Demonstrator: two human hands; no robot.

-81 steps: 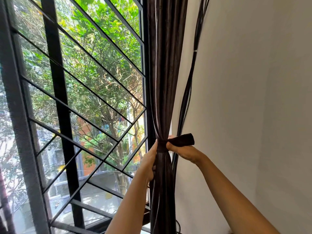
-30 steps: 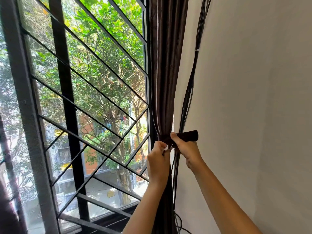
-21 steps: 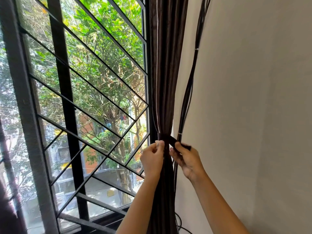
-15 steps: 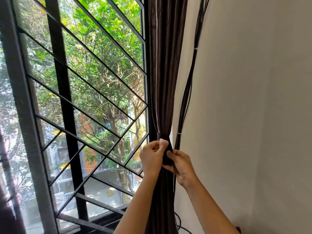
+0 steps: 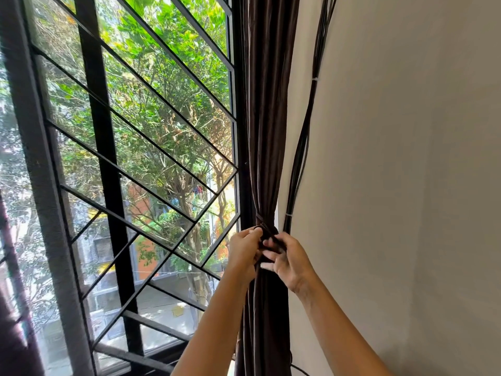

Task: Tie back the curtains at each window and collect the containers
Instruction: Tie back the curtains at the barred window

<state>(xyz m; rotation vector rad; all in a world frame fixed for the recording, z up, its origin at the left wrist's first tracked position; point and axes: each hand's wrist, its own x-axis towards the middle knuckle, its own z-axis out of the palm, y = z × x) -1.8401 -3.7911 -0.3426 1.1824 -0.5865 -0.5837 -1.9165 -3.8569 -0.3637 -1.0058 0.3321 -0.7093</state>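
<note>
- Curtain [image 5: 267, 118]: dark brown, faintly glossy fabric, gathered into a narrow vertical bundle of long pleats. It hangs between the right edge of the window and the wall, pinched to a waist just above my hands and falling loosely below them.
- Tie-back band [image 5: 267, 231]: a strip of the same dark cloth, wrapped slantwise around the waist of the bundle. Its loose end disappears between my hands, so I cannot tell whether it is knotted or fastened.
- Left hand [image 5: 245, 253]: curled against the window side of the bundle, fingertips pressed into the wrap.
- Right hand [image 5: 288, 260]: curled against the wall side, fingers bent inward on the band's end. Both hands are narrowly closed on the tie-back.
- Step in hand, as I judge it: securing the band at this window. The next move calls for drawing the end snug and fixing it, while keeping the pleats from slipping out of the soft, slick cloth.
- No containers appear in this view; I take that part as not yet begun.
- Cables [image 5: 305, 137]: thin black cords, bundled with pale ties, running down the wall just beside the curtain.
- Window grille [image 5: 108, 169]: black metal bars, upright and diagonal, before glass and green trees.
- Wall [image 5: 406, 185]: plain, matte, pale beige.
</note>
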